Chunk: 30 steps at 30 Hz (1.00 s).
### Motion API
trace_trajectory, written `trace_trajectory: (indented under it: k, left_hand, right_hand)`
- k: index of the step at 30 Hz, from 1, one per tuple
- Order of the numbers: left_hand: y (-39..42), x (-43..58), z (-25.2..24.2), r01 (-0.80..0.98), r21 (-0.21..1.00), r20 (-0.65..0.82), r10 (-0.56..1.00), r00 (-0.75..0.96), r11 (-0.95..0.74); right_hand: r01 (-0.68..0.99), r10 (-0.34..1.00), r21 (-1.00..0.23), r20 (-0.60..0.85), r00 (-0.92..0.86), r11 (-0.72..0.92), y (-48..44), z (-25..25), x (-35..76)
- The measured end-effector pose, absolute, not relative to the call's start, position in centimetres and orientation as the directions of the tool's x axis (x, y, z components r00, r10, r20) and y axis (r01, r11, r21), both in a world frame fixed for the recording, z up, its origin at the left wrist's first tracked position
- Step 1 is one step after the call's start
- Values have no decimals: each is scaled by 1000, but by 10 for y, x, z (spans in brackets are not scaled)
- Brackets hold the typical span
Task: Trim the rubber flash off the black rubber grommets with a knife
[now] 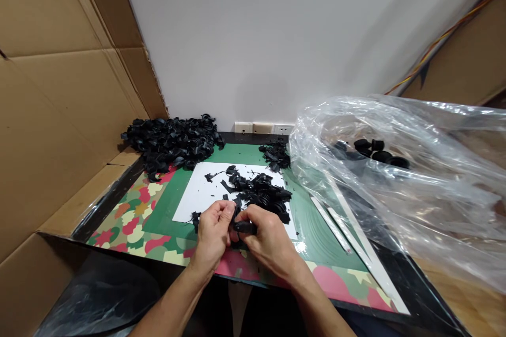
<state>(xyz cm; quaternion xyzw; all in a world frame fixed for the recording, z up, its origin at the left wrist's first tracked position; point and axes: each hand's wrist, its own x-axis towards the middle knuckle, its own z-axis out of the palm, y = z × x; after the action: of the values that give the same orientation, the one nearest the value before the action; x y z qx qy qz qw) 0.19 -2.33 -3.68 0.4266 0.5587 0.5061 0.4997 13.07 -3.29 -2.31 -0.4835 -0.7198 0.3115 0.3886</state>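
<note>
My left hand and my right hand meet near the front edge of the table, both with fingers pinched round a small black rubber part held between them. Just beyond them lies a loose pile of black rubber parts and scraps on a white sheet, which rests on a green mat.
A big heap of black rubber parts sits at the back left by cardboard walls. A smaller heap lies at the back centre. A clear plastic bag with black rings fills the right. White strips lie beside it.
</note>
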Motion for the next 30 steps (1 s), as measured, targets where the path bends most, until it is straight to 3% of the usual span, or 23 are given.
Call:
trace_trajectory:
  k: [5, 8, 12, 16, 20, 30]
  left_hand:
    - [-25, 0, -38, 13, 997, -72, 983, -170, 75]
    - [-26, 0, -33, 7, 993, -114, 987, -114, 115]
    - [-26, 1, -24, -187, 961, -210, 977, -22, 202]
    - [-22, 1, -22, -332, 890, -319, 947, 34, 312]
    - [-20, 2, -22, -386, 847, -372, 926, 61, 365]
    - [-18, 0, -26, -409, 840, -356, 931, 79, 356]
  right_hand:
    - [715, 941, -618, 282, -189, 328, -33, -25, 122]
    - [755, 961, -623, 274, -31, 203, -28, -30, 126]
    - [589, 971, -808, 161, 177, 26, -22, -36, 144]
    - [354, 981, -935, 45, 186, -24, -25, -35, 157]
    - [275, 988, -961, 35, 152, -9, -31, -30, 158]
    - [263, 979, -959, 145, 145, 103, -31, -39, 155]
